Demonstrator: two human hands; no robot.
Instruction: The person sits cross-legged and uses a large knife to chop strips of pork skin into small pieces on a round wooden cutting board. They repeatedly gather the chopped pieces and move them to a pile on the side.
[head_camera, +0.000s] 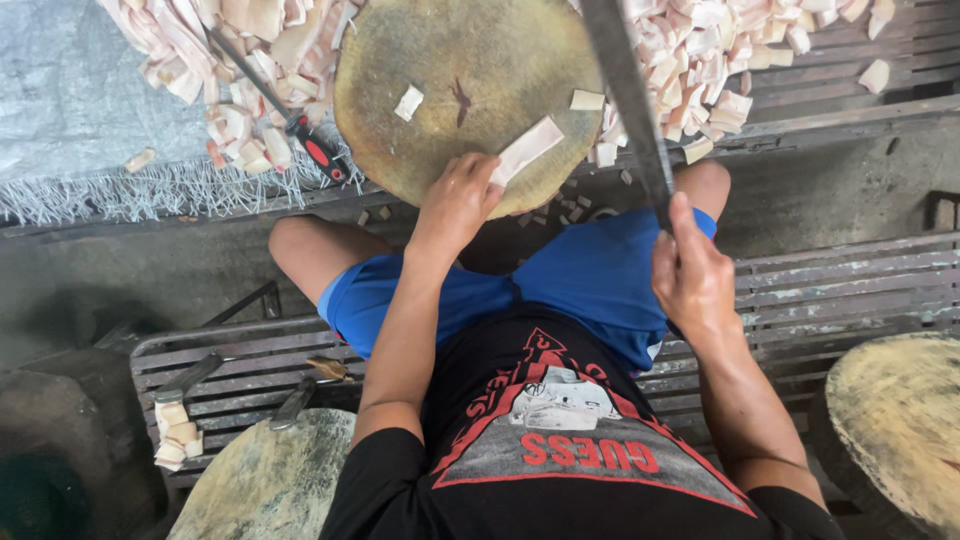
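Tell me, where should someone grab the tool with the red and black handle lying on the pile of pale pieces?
Probably by the red and black handle, coming from the side nearest the person. The handle end points toward them and lies at the edge of the pile of pale pieces, while the thin dark shaft runs up and away across it. The left hand is nearest to it.

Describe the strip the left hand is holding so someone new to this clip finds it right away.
Start at the round, worn wooden chopping block at top centre, between two heaps of pale cut pieces. At its near edge the left hand pins a long, flat, pale pinkish strip, angled up to the right. Unlike the small square offcuts on the block, it is long, uncut and the only piece held.
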